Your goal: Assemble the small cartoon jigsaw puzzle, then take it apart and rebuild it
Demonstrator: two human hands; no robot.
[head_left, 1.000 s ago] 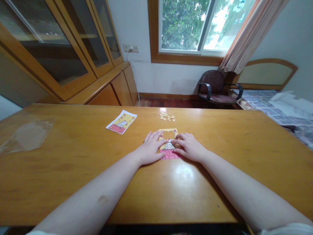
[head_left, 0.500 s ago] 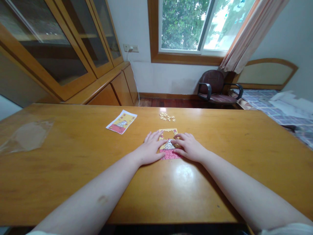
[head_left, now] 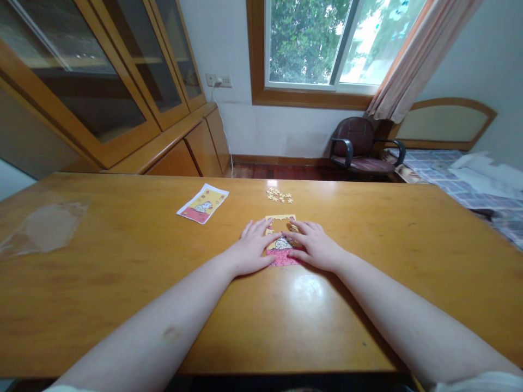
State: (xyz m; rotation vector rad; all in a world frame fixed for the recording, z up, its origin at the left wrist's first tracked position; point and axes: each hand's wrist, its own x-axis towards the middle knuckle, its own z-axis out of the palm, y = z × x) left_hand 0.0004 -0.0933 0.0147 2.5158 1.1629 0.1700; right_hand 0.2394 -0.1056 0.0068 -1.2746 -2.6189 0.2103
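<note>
A small jigsaw puzzle (head_left: 283, 258) lies on the wooden table, pink along its near edge and yellow at the far one, with a white cartoon animal in the middle. A gap opens in its upper part, where the table shows through. My left hand (head_left: 254, 247) rests at the puzzle's left edge with the fingers spread. From the right, my right hand (head_left: 315, 245) reaches over the puzzle, fingers apart and tips on or just above the pieces. Beyond the puzzle sits a loose cluster of yellow puzzle pieces (head_left: 279, 195).
Left of the puzzle lies a printed picture card (head_left: 203, 203) with the same animal. A clear plastic bag (head_left: 49, 226) is flat on the table's left side. Past the table (head_left: 261, 326) stand a glass-door cabinet (head_left: 163, 117), an office chair (head_left: 359, 144) and a bed (head_left: 441, 169).
The fingers of my right hand have shifted slightly left over the puzzle's upper part. My left hand stays in place.
</note>
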